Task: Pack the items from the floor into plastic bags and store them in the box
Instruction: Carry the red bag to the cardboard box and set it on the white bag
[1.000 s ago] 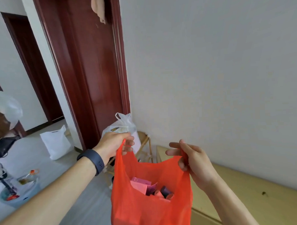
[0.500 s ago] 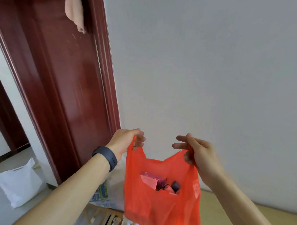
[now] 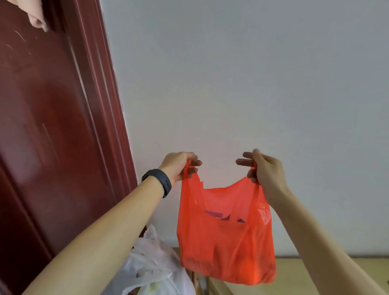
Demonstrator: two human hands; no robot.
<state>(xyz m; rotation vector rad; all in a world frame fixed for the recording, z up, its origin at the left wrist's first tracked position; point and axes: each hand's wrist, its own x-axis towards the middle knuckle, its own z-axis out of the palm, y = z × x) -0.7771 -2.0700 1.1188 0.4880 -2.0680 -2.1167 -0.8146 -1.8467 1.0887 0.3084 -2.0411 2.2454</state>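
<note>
red plastic bag [image 3: 225,241] hanging in mid-air just right of the door [image 3: 45,130], mouth pulled open btwn its two handles. few dark flat items [image 3: 218,215] visible inside; rest only bulk thru the film, can't tell what.

left hand [image 3: 178,165] clenched round the handle nearer the door, fingers curled over the loop. right hand [image 3: 265,173] pinching the far handle btwn thumb and fingers, two fingers sticking out loose. black wristband [image 3: 159,181] on the left wrist.

prob step: bag loaded, next to close it or carry it to the box. to do well:
- bring both handles together before moving, so nothing tips out the open mouth.
- grip whole loops, not a pinch, esp. on the side away from the door; thin film likely stretches and slips.
- hold level, no swinging.
- lower in bottom first, don't drop.

white plastic bag [image 3: 149,266] w/ stuff in it at the foot of the door, under the left forearm. pale wood surface [image 3: 304,276] further right of the door, below the red bag; box lid or bench, can't tell. plain wall [image 3: 252,68] right of the door, behind everything. pinkish cloth [image 3: 37,20] at the door's top.
</note>
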